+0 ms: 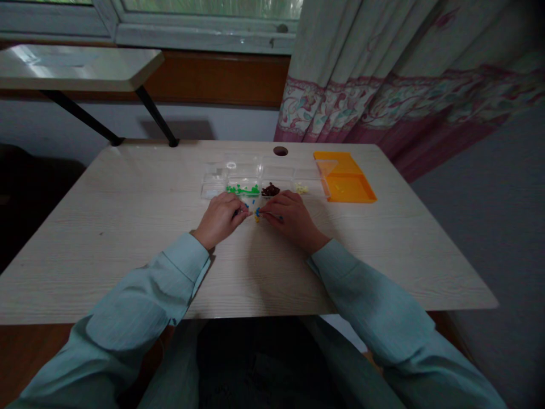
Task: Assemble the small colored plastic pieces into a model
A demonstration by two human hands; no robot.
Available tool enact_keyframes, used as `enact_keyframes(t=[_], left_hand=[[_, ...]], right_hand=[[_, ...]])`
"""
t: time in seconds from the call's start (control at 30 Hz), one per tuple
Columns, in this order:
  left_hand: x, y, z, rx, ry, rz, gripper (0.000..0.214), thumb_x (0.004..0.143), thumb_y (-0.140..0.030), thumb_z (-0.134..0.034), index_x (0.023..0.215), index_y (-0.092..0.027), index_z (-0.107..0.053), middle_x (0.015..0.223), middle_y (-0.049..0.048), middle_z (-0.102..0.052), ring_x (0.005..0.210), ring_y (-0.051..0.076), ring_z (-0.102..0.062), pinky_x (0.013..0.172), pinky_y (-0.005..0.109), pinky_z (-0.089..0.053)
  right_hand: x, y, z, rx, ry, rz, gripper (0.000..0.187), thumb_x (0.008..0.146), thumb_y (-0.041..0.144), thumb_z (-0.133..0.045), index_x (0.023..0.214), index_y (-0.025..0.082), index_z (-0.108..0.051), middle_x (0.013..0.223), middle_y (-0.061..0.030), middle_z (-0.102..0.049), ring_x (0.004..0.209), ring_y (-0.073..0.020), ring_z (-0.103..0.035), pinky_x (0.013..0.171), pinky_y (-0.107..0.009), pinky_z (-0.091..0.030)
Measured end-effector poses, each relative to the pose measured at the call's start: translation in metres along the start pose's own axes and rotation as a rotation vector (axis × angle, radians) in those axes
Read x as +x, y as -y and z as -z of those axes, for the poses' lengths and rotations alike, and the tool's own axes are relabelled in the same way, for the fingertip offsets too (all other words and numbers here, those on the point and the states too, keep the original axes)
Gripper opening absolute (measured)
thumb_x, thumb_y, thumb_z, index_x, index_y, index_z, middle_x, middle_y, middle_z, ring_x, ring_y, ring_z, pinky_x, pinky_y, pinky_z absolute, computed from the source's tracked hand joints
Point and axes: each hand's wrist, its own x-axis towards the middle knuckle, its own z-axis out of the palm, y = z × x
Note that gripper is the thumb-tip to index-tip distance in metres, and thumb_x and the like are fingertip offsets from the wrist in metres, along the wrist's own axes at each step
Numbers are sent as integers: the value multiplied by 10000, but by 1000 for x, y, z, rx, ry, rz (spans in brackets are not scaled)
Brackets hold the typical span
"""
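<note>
Tiny blue beads (257, 211) lie loose on the pale tabletop (128, 227), a yellow bead (256, 219) just beside them; they sit between the fingertips of the left hand (221, 218) and right hand (290, 218); their shape is too small to tell.

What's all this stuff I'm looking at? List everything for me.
table: one, pale wood, fills the middle
cable hole: one, round, table's far edge
clear box: one, see-through, compartments, just beyond the hands
green beads: a heap, left-middle compartment
dark beads: a heap, brownish red, next compartment right
pale beads: a few, yellowish, further right
orange tray: one, right of the box
loose beads: a few, blue and yellow, between the fingertips
second table: one, pale, back left
curtain: one, white with pink flowered band, back right
left hand: one, fingertips at the loose beads
right hand: one, likewise
sleeves: two, pale blue-green
</note>
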Motion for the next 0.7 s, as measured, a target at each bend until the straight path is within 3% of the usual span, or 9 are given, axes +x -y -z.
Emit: enact_keyframes(t=[0.27, 0.43, 0.7], left_hand=[[1, -11, 13, -139, -131, -26, 236, 927, -364, -534, 824, -179, -638, 814, 57, -606, 838, 193, -536, 775, 338, -421], [0, -17, 14, -170, -125, -53, 248, 935, -387, -519, 855, -182, -634, 836, 59, -607, 861, 193, -537, 784, 335, -427], [-1, -15, 11, -165, -125, -88, 228, 938, -373, -519, 900, -181, -635, 855, 57, -608, 871, 194, -541, 801, 346, -428]], right_hand=[[-1, -1, 1, -16, -36, -4, 174, 899, 297, -597, 1011, 262, -726, 949, -50, -696, 951, -208, -550, 861, -372, -396], [0, 3, 2, -10, -102, 56, 215, 900, 317, -599, 1071, 255, -712, 941, -54, -697, 936, -201, -559, 858, -360, -411], [1, 11, 3, 25, -72, 55, 196, 917, 293, -570, 1038, 264, -722, 918, -49, -702, 962, -202, -553, 880, -363, -409]])
